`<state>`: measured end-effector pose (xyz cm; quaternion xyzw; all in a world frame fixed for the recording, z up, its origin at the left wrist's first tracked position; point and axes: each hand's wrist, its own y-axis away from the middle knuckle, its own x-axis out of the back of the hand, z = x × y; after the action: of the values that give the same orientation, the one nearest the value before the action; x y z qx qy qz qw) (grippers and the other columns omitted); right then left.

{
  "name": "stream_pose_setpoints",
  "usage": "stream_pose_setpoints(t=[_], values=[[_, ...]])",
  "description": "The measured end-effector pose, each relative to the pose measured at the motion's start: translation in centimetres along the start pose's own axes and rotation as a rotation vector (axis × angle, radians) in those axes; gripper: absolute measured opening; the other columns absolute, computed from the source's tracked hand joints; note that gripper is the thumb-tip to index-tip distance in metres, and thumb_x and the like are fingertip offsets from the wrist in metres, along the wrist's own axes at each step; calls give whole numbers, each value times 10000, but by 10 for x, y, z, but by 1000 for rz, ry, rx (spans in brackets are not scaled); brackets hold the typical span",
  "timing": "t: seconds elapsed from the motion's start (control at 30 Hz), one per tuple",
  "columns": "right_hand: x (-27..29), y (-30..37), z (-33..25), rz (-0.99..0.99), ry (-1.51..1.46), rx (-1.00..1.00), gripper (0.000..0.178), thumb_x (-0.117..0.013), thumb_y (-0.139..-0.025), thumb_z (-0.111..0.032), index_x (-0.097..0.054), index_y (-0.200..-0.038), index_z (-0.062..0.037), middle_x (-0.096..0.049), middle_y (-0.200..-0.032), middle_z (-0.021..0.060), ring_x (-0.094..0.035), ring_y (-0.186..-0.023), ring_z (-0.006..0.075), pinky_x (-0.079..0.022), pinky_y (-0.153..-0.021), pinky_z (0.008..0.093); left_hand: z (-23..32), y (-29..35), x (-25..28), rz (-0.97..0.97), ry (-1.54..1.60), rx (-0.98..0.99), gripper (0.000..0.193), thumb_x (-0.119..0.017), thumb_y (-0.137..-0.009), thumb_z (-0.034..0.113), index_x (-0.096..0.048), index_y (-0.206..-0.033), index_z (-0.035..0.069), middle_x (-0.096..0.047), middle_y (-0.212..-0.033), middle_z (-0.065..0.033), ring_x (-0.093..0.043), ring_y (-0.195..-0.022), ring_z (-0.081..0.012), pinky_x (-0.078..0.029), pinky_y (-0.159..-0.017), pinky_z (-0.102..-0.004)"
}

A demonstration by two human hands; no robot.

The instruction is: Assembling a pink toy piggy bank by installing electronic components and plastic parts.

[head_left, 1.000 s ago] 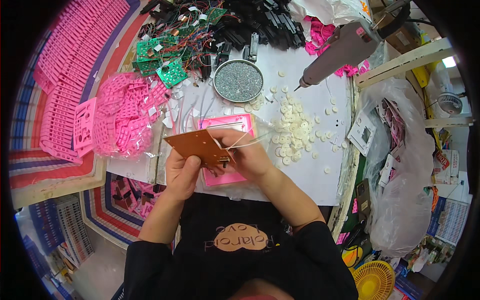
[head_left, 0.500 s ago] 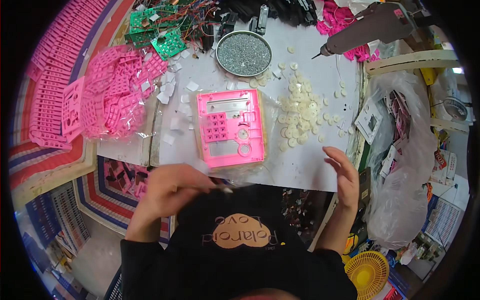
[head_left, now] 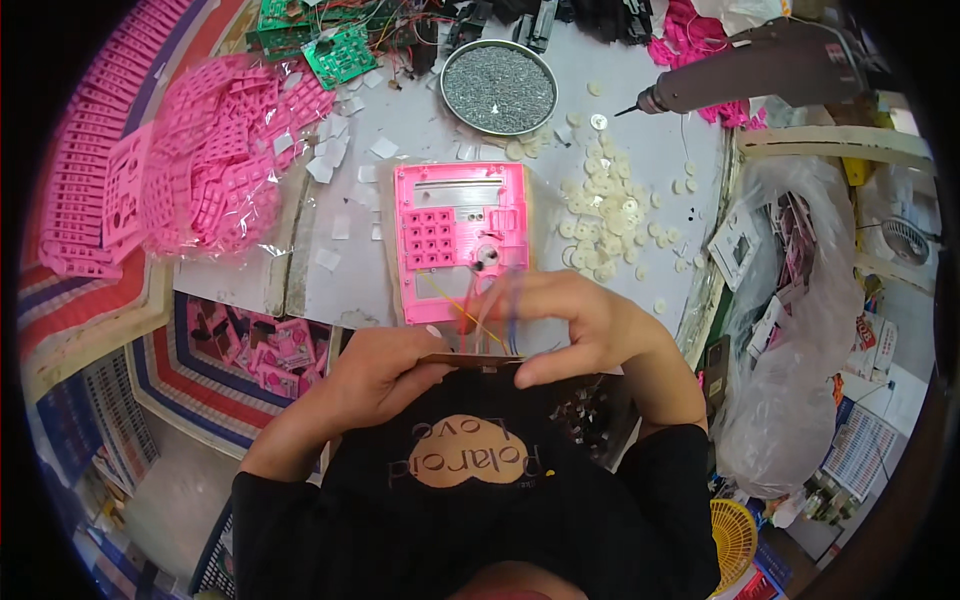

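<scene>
My left hand point(head_left: 395, 370) pinches one end of a thin brown circuit board point(head_left: 475, 359), held edge-on at the table's near edge. Thin red, yellow and blue wires point(head_left: 513, 322) rise from this board. My right hand point(head_left: 575, 320) bends over them from the right, its fingers closed among the wires and slightly blurred, its thumb by the board's right end. Just beyond lies a pink plastic casing point(head_left: 463, 240) on clear wrapping, with a block of square key holes and a round opening. Small dark pieces point(head_left: 486, 259) show over that opening; whether they hang from the wires I cannot tell.
A round tin of small metal screws point(head_left: 498, 88) stands behind the casing. Pale plastic discs point(head_left: 605, 215) are scattered right of it. An electric screwdriver point(head_left: 740, 75) hangs at the upper right. Bagged pink parts point(head_left: 215, 160) and green circuit boards point(head_left: 340, 55) lie left.
My left hand has come up with the board to the table's edge. My right hand, open at the right before, has moved left onto the wires. The view has shifted slightly.
</scene>
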<state>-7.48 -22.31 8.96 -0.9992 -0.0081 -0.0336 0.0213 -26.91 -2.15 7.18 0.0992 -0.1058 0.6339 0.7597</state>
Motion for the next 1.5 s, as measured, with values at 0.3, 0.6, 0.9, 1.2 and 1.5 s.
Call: stream_pose_setpoints(t=[0.3,0.6,0.9,1.2,1.5], values=[[13,-7,-5,-8,-177,-221,284,-638,-954,-174,-677,-1160,17,-734,-958,102,-689,-865,162,-538,-764,291,-11,3,0,123,627,227,213,-512,-992,46,-644,-1138,-35,-717,-919,-90,-678,-761,-122,-538,-678,-260],[15,23,-13,-144,246,90,912,-722,-801,-562,-410,-1424,26,-463,-1395,241,-385,-1341,383,-285,-1111,493,-3,-3,2,-124,194,-78,121,-645,-896,61,-670,-1015,54,-688,-853,-88,-676,-729,-251,-522,-643,-341],[-37,-14,2,-65,337,118,854,-663,-886,-485,-291,-1533,-68,-228,-1556,300,-337,-1388,436,-302,-1121,499,6,5,-7,-88,153,0,107,-625,-935,117,-652,-1007,43,-667,-842,-102,-679,-718,-254,-530,-650,-356],[-2,-46,36,382,112,-241,236,-719,-882,-150,-689,-1036,25,-672,-868,84,-633,-761,159,-520,-731,307,-19,18,-20,34,1036,506,547,-507,-992,101,-277,-1488,74,-562,-1241,-176,-664,-902,-205,-553,-791,-323],[15,-86,48,221,525,-322,288,-741,-831,-239,-662,-992,-13,-685,-786,152,-670,-751,316,-513,-682,402,-25,28,-17,-26,775,454,659,-600,-935,86,-293,-1517,43,-562,-1284,-163,-653,-954,-196,-548,-836,-333]])
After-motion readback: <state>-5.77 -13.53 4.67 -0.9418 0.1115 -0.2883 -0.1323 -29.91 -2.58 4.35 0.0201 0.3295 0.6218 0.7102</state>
